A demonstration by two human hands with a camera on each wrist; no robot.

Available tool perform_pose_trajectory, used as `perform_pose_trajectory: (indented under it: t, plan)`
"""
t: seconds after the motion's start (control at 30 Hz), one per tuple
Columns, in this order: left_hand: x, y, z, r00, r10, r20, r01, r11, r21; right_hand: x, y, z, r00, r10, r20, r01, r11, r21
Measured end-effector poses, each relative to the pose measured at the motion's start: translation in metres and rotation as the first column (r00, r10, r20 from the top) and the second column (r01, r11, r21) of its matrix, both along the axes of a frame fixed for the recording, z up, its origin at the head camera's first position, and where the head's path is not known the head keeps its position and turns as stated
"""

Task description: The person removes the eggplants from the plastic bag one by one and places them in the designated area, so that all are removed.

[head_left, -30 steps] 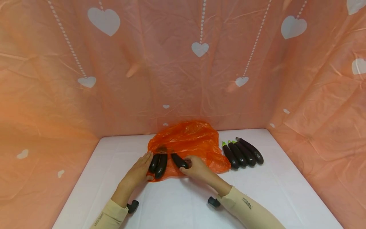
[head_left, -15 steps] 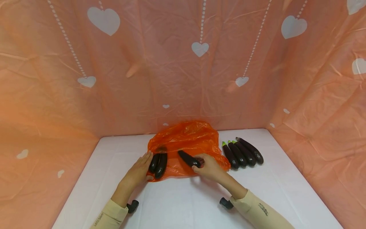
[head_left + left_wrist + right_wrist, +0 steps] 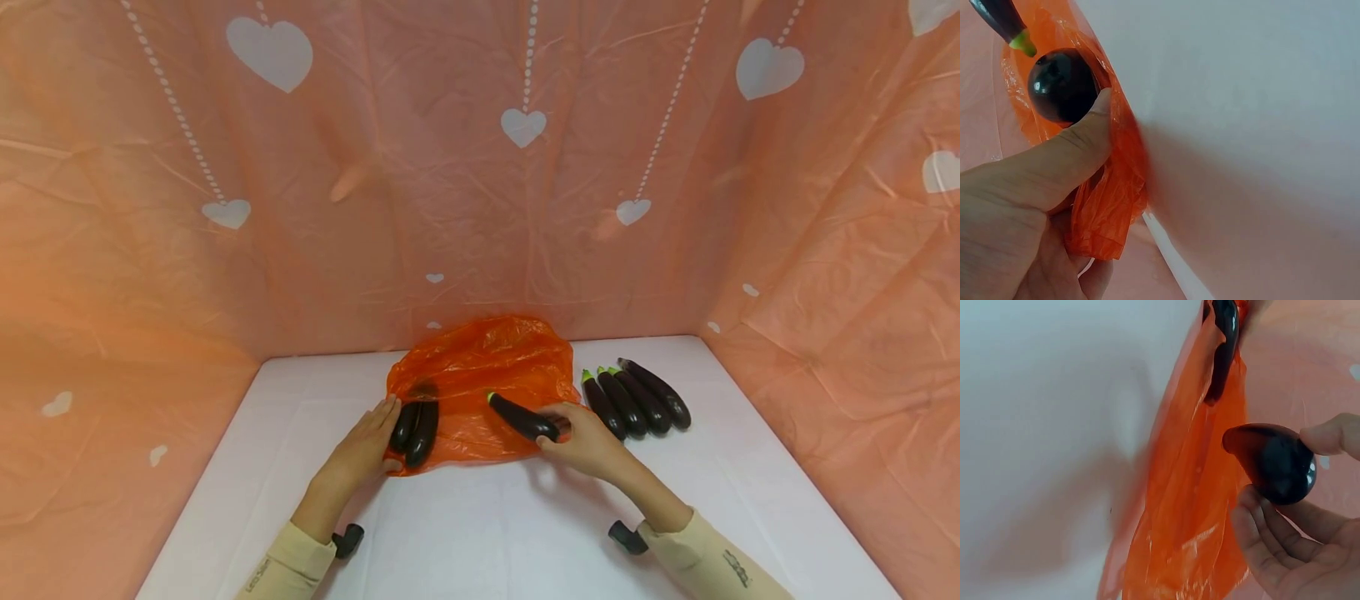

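An orange plastic bag point(image 3: 495, 358) lies flat on the table. At its left edge my left hand point(image 3: 367, 442) pinches the mouth; in the left wrist view the film bunches between thumb point(image 3: 1085, 137) and fingers. Beside that hand, two dark eggplants point(image 3: 423, 433) lie partly inside the bag, their far ends under the film. My right hand point(image 3: 581, 437) grips another eggplant point(image 3: 521, 418) by its rounded end. Its green stem points left and away, over the bag's right half. The right wrist view shows thumb and fingers around this eggplant point(image 3: 1275, 465).
Several eggplants point(image 3: 641, 400) lie side by side right of the bag, green stems toward the back. A white cloth covers the table point(image 3: 465, 533). Orange sheeting with white hearts point(image 3: 270, 50) hangs around the back and sides.
My right hand has drawn its eggplant to the right, out from under the film, and the green stem now shows. My left hand has stayed at the bag's edge.
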State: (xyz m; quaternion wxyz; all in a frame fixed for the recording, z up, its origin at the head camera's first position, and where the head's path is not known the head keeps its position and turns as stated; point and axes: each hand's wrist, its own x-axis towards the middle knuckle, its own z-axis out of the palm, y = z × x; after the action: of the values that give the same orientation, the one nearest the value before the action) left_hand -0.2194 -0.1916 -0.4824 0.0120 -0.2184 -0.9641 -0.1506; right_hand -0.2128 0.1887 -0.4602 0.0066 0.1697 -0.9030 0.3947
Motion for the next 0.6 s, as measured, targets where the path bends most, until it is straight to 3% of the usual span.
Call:
perform_pose_trajectory:
  t: [0.6]
  plan:
    - [-0.002,-0.002,-0.002,1.0,-0.008,-0.011,0.008,1.0,0.006,0.009,0.055,0.01,0.999,-0.035,-0.005,0.035,0.999,-0.011]
